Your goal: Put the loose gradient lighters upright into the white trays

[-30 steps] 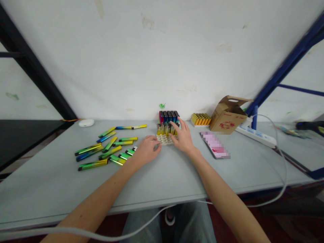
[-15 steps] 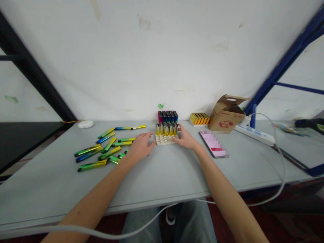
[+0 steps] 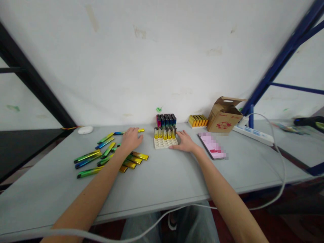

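Note:
My left hand (image 3: 131,139) is over the far part of a loose group of slim, shiny yellow-green and blue sticks with black ends (image 3: 87,156). Its fingers are stretched, thumb apart, and the fingertips partly cover a blue-and-yellow stick (image 3: 119,133). My right hand (image 3: 185,141) rests at the right side of a cream holed tray (image 3: 165,144), thumb at the front corner and fingers along the side, spread apart. A row of upright yellow tubes with dark tops (image 3: 165,133) stands in the tray's back holes; holes in front of them show bare.
Behind the tray stands a block of dark blue and purple tubes (image 3: 166,120). An orange-yellow tube block (image 3: 198,120), an open cardboard box (image 3: 224,116), a phone (image 3: 211,145) and a power strip (image 3: 254,135) are to the right. A white case (image 3: 85,130) sits back left.
My left hand has moved left and away from me, from beside the tray to the far loose sticks. My right hand stays at the tray. The view has shifted slightly.

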Demonstrator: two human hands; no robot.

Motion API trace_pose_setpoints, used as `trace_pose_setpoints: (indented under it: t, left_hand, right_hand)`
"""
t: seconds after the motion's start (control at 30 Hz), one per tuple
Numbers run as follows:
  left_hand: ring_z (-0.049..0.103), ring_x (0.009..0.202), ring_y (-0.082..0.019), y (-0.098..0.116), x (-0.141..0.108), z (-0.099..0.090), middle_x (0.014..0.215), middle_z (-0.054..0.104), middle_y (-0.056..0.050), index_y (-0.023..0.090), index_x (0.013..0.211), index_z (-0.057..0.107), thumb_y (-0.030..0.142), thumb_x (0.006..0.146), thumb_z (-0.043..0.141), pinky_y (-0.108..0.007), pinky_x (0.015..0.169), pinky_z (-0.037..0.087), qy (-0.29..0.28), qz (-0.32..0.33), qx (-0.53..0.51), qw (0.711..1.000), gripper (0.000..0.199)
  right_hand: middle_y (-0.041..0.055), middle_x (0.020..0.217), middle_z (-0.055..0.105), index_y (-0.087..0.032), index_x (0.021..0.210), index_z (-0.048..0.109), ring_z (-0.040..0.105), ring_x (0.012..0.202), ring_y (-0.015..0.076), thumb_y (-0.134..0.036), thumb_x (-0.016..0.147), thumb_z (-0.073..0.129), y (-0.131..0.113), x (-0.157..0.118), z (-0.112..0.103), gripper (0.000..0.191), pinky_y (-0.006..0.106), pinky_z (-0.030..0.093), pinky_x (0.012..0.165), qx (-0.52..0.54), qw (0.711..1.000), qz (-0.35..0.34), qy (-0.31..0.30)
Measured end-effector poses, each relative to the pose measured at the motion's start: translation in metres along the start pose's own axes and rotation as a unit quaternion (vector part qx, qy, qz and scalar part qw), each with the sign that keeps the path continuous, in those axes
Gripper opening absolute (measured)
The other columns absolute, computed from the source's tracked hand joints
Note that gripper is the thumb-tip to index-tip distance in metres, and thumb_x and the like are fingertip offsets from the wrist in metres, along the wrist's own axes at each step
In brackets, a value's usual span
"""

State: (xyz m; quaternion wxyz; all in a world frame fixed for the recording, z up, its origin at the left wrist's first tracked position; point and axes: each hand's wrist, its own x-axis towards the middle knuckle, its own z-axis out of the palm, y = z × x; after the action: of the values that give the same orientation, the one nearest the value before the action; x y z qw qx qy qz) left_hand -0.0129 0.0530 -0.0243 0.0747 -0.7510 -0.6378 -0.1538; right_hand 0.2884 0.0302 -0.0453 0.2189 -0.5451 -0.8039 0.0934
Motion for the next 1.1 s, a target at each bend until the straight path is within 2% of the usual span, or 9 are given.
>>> trace_pose_setpoints:
  t: [0.13, 0.37, 0.5, 0.6, 0.67, 0.73, 0.8, 0.9, 1.1]
  left_hand:
    - [0.05, 0.124, -0.032, -0.003, -0.003, 0.001, 0.125, 0.062, -0.017, 0.013, 0.127, 0.059, 0.024, 0.09, 0.04, -0.05, 0.102, 0.037, -0.028, 0.011, 0.017, 0.999, 0.042]
    - [0.06, 0.109, -0.03, 0.004, -0.012, -0.004, 0.111, 0.068, -0.014, 0.02, 0.121, 0.066, 0.021, 0.09, 0.042, -0.044, 0.095, 0.041, -0.03, 0.019, 0.014, 0.999, 0.04]
    - [0.062, 0.105, -0.03, 0.009, -0.015, -0.006, 0.108, 0.069, -0.015, 0.018, 0.124, 0.063, 0.02, 0.091, 0.04, -0.043, 0.093, 0.044, -0.027, 0.01, 0.017, 0.999, 0.04]
    - [0.064, 0.1, -0.028, 0.01, -0.016, -0.007, 0.104, 0.069, -0.016, 0.013, 0.132, 0.052, 0.013, 0.091, 0.033, -0.039, 0.088, 0.047, -0.003, -0.014, -0.01, 1.0, 0.045]
    - [0.064, 0.098, -0.026, 0.01, -0.015, -0.007, 0.103, 0.069, -0.016, 0.01, 0.135, 0.047, 0.009, 0.091, 0.029, -0.037, 0.086, 0.048, 0.009, -0.02, -0.032, 0.999, 0.048]
    - [0.063, 0.1, -0.026, 0.01, -0.015, -0.006, 0.106, 0.068, -0.016, 0.012, 0.131, 0.051, 0.013, 0.092, 0.031, -0.037, 0.087, 0.048, 0.005, -0.008, -0.04, 0.999, 0.044]
    - [0.062, 0.103, -0.028, 0.011, -0.016, -0.004, 0.108, 0.066, -0.015, 0.016, 0.121, 0.06, 0.021, 0.093, 0.037, -0.038, 0.087, 0.048, -0.011, 0.013, -0.027, 0.999, 0.036]
    - [0.06, 0.104, -0.03, 0.01, -0.016, -0.001, 0.108, 0.066, -0.013, 0.019, 0.105, 0.067, 0.029, 0.091, 0.045, -0.04, 0.088, 0.048, -0.028, 0.036, -0.009, 0.999, 0.027]
    - [0.061, 0.101, -0.029, 0.005, -0.013, 0.002, 0.103, 0.067, -0.013, 0.018, 0.104, 0.068, 0.024, 0.089, 0.047, -0.039, 0.088, 0.048, -0.034, 0.045, -0.013, 0.998, 0.026]
  right_hand:
    - [0.02, 0.137, 0.053, -0.011, 0.139, 0.046, 0.038, 0.136, 0.0375, -0.071, 0.063, 0.071, -0.001, 0.0, -0.001, 0.101, 0.053, 0.022, 0.116, 0.003, 1.0, 0.005, -0.004]
    - [0.0184, 0.141, 0.049, -0.012, 0.14, 0.045, 0.027, 0.143, 0.0387, -0.072, 0.061, 0.071, -0.008, -0.003, -0.003, 0.102, 0.053, 0.019, 0.118, 0.013, 0.999, 0.035, -0.018]
    - [0.0237, 0.154, 0.03, -0.007, 0.148, 0.029, 0.015, 0.147, 0.0402, -0.072, 0.061, 0.07, -0.016, -0.005, -0.004, 0.116, 0.053, 0.016, 0.119, 0.051, 0.997, 0.056, 0.003]
    - [0.025, 0.158, 0.018, -0.006, 0.151, 0.015, 0.02, 0.146, 0.0347, -0.065, 0.081, 0.056, -0.024, -0.004, -0.008, 0.1, 0.051, 0.021, 0.118, 0.124, 0.985, 0.015, 0.121]
    - [0.023, 0.156, 0.024, -0.01, 0.151, 0.015, 0.032, 0.141, 0.0314, -0.056, 0.09, 0.046, -0.03, -0.003, -0.011, 0.082, 0.051, 0.027, 0.115, 0.165, 0.963, -0.029, 0.212]
    - [0.0207, 0.15, 0.034, -0.015, 0.148, 0.022, 0.043, 0.132, 0.03, -0.05, 0.092, 0.046, -0.035, -0.003, -0.013, 0.071, 0.051, 0.034, 0.11, 0.182, 0.944, -0.056, 0.27]
    - [0.0188, 0.145, 0.041, -0.018, 0.145, 0.028, 0.048, 0.125, 0.0291, -0.046, 0.093, 0.046, -0.039, -0.003, -0.013, 0.063, 0.051, 0.038, 0.106, 0.186, 0.937, -0.067, 0.287]
    - [0.0173, 0.14, 0.046, -0.018, 0.142, 0.034, 0.051, 0.12, 0.0277, -0.043, 0.093, 0.045, -0.043, -0.004, -0.01, 0.055, 0.049, 0.042, 0.103, 0.178, 0.943, -0.071, 0.271]
    - [0.0159, 0.131, 0.052, -0.017, 0.132, 0.045, 0.049, 0.122, 0.0264, -0.037, 0.094, 0.043, -0.049, -0.004, -0.006, 0.043, 0.045, 0.041, 0.105, 0.141, 0.953, -0.073, 0.258]
